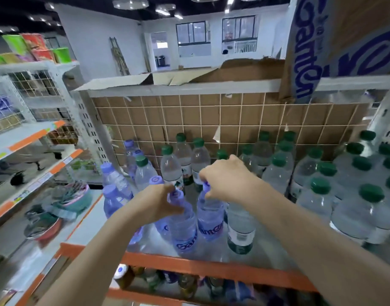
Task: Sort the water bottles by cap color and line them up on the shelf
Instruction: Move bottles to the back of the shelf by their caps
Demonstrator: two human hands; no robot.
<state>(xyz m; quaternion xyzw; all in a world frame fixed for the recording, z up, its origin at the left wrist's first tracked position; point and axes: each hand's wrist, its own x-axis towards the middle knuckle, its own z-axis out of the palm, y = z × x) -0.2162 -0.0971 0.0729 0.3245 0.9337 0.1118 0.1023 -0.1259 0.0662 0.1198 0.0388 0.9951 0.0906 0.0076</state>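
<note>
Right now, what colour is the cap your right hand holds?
Purple; the cap under the right hand shows in the head view.

Single view only, from a wide-angle camera on the person's head. It looks forward and down over both forearms onto the shelf [211, 269], close enough that the near bottles fill the middle. Wide lens bends the edges; the neighbouring rack [35, 138] at left and the far wall show. Blur at lower left.
</note>
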